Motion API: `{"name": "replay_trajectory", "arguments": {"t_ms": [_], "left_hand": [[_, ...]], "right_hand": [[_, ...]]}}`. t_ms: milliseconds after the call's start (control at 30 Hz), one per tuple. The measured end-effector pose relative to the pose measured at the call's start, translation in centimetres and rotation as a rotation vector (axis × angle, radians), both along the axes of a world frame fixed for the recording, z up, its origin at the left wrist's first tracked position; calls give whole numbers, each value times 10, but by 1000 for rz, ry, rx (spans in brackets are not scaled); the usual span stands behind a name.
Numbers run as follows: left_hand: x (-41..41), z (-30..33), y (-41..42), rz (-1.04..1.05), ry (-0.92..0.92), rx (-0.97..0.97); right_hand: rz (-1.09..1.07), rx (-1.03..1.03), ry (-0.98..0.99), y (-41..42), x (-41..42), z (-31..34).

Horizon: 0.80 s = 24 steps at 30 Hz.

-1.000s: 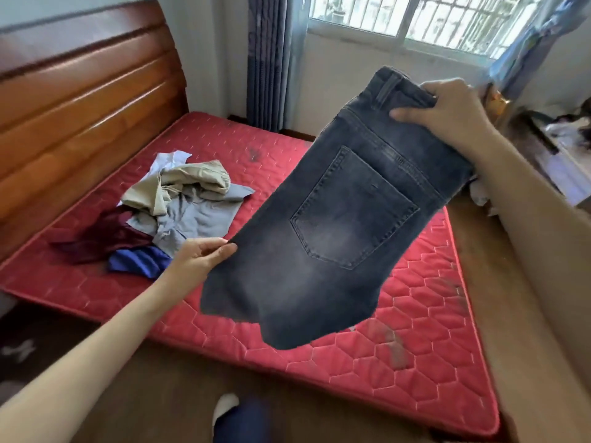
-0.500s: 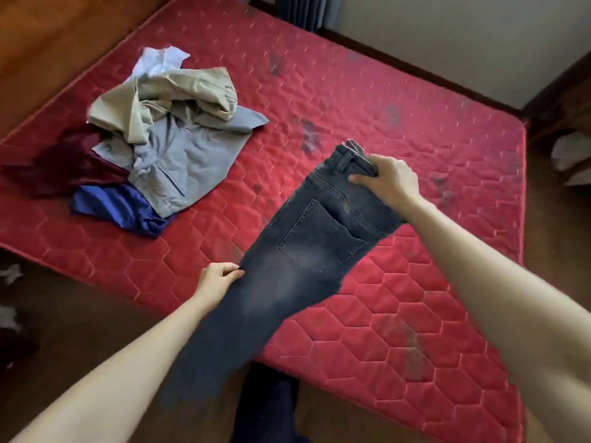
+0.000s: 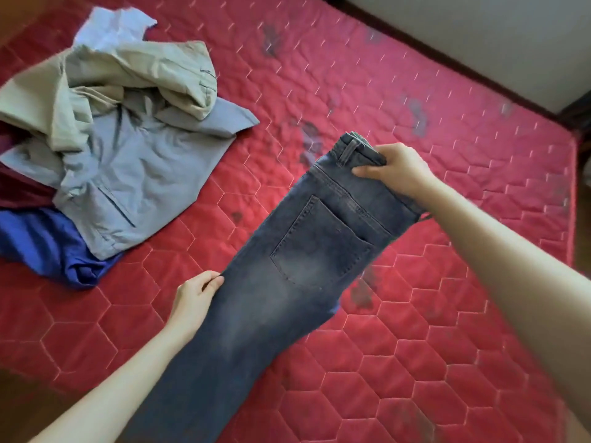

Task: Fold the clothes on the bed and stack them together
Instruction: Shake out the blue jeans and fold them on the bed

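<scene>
Dark grey jeans (image 3: 287, 282), folded lengthwise with a back pocket facing up, stretch diagonally over the red quilted mattress (image 3: 415, 362). My right hand (image 3: 393, 172) grips the waistband at the upper end. My left hand (image 3: 196, 298) pinches the jeans' left edge at thigh height. The legs run down toward the lower left, past the mattress edge. A loose heap of clothes lies at the upper left: a beige garment (image 3: 128, 75), a grey jacket (image 3: 134, 174), a blue garment (image 3: 41, 247), a maroon one (image 3: 16, 193) and a pale white-blue piece (image 3: 108, 27).
The mattress shows dark stains (image 3: 307, 139) near its middle. A dark wooden frame edge (image 3: 447, 62) and a pale wall (image 3: 479, 33) border the far side. Wooden floor shows at the lower left (image 3: 19, 410).
The jeans came down from in front of the window to just above the mattress. My view tilted down and moved closer. Both hands keep their hold.
</scene>
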<state>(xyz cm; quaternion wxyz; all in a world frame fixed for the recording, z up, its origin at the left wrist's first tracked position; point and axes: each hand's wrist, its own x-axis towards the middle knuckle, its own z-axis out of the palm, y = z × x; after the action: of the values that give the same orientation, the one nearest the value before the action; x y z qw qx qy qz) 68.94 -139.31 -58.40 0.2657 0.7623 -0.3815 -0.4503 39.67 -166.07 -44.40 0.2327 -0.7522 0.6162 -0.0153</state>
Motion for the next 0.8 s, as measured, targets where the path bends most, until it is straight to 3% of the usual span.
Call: {"name": "replay_trajectory", "arguments": {"t_ms": [100,200,333,467,600,700,800], "left_hand": [[-7,4,-75,-11,-6,-95],[-21,-10,-170,12,-119,-201],[-32,-70,-257,-7,-253,-68],[-48,-148,-277,-161,-662,92],[-66,-188,-261,-421,-836,-124],[-67,-208,-244,-530,-921,-172],[-65,-219,-241,-511,-952,-184]], "right_hand": [[0,-108,80,-84,11,7],[-132,-200,147,-160,20,-7],[-150,-80,187,-197,41,-74],[39,-46,214,-175,52,-177],[16,-18,210,-136,48,-254],[-98,-89,44,-96,40,-285],[-318,-189,-256,-48,17,-303]]}}
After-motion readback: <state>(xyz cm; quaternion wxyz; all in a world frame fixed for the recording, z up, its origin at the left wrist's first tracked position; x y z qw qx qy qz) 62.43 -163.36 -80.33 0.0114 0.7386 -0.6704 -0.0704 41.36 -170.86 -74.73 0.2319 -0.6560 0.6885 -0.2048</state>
